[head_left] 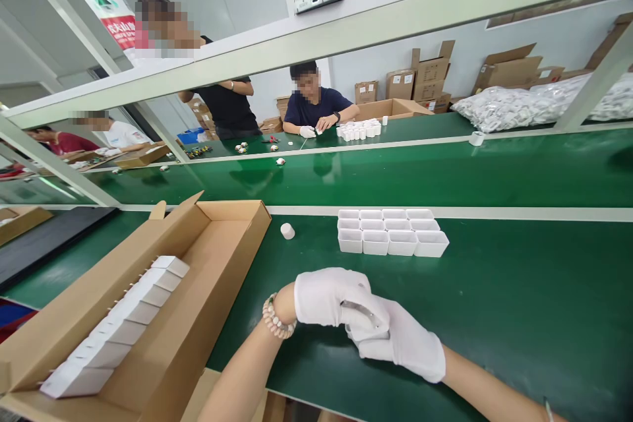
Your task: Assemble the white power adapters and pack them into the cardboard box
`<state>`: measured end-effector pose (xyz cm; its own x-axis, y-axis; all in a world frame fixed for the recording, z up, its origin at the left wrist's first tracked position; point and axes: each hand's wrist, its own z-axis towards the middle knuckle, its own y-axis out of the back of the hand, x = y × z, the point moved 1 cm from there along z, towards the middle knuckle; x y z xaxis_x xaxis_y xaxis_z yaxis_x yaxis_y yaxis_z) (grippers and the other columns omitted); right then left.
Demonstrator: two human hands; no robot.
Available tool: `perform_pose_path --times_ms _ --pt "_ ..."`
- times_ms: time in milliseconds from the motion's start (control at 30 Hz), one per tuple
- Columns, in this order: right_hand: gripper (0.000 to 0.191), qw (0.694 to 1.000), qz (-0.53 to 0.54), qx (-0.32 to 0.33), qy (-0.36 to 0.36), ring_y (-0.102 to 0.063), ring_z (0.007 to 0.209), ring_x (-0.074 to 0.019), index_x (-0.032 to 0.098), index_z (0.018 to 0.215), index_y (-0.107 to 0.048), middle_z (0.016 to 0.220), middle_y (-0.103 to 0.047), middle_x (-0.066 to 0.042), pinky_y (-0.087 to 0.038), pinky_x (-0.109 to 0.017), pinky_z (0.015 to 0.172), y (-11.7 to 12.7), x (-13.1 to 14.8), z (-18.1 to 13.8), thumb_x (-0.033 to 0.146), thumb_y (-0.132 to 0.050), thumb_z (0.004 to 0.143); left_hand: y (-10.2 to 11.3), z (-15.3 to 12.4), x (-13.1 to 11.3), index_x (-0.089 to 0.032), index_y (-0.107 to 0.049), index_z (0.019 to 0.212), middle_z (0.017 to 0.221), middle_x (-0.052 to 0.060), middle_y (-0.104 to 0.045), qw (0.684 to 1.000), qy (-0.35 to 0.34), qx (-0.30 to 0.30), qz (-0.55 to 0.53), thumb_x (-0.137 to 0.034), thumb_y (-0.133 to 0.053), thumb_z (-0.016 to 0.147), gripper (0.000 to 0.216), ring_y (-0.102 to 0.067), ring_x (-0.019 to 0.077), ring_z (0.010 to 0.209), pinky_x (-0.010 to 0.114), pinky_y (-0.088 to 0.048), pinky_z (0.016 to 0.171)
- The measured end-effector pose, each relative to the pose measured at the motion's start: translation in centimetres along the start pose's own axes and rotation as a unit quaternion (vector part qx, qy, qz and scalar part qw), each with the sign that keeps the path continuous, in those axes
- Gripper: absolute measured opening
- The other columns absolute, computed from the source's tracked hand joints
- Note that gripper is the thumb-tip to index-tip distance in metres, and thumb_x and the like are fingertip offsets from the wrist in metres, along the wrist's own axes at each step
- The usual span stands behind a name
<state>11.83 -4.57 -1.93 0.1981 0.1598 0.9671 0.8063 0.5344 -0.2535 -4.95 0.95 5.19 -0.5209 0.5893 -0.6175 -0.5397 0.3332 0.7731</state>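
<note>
Over the green work surface, my left hand (pixel 331 297) and my right hand (pixel 395 336), both in white gloves, are pressed together. Their fingers are closed around a small white piece (pixel 363 308), mostly hidden by the gloves; its exact kind cannot be made out. Beyond the hands, a block of white open-topped plastic housings (pixel 390 244) stands in rows. A small white round cap-like piece (pixel 287 231) lies left of them. On my left, a long cardboard box (pixel 217 277) contains a row of white plug-like blocks (pixel 119 323) with metal pins.
A green conveyor belt (pixel 420 171) runs behind a pale rail (pixel 494 213). Across it, a person (pixel 319 105) handles small white parts beside a group of white pieces (pixel 359 130). A metal shelf beam (pixel 346 20) crosses above. A bag of white parts (pixel 514 109) lies far right.
</note>
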Motion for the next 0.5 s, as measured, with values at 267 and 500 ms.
perform_pose_path --times_ms 267,500 --pt "0.033 0.983 -0.14 -0.104 0.05 -0.058 0.077 -0.0193 0.022 0.096 -0.056 0.084 -0.061 0.0 -0.05 -0.037 0.074 1.0 -0.7 0.6 0.013 -0.065 0.066 -1.4 1.1 -0.7 -0.028 -0.071 0.081 0.071 0.002 -0.069 0.998 -0.052 0.026 -0.013 -0.042 -0.061 0.081 0.017 -0.065 0.0151 0.065 0.028 -0.051 0.061" --pt "0.021 0.982 -0.111 -0.135 0.067 -0.064 0.084 -0.0206 0.022 0.096 -0.056 0.092 -0.066 -0.003 -0.052 -0.036 0.078 1.0 -0.4 0.3 0.02 -0.061 0.076 -1.8 1.0 -1.6 -0.021 -0.064 0.091 0.079 0.001 -0.069 0.998 -0.049 0.048 0.015 -0.035 -0.05 0.088 0.02 -0.062 0.0127 0.068 0.026 -0.048 0.069"
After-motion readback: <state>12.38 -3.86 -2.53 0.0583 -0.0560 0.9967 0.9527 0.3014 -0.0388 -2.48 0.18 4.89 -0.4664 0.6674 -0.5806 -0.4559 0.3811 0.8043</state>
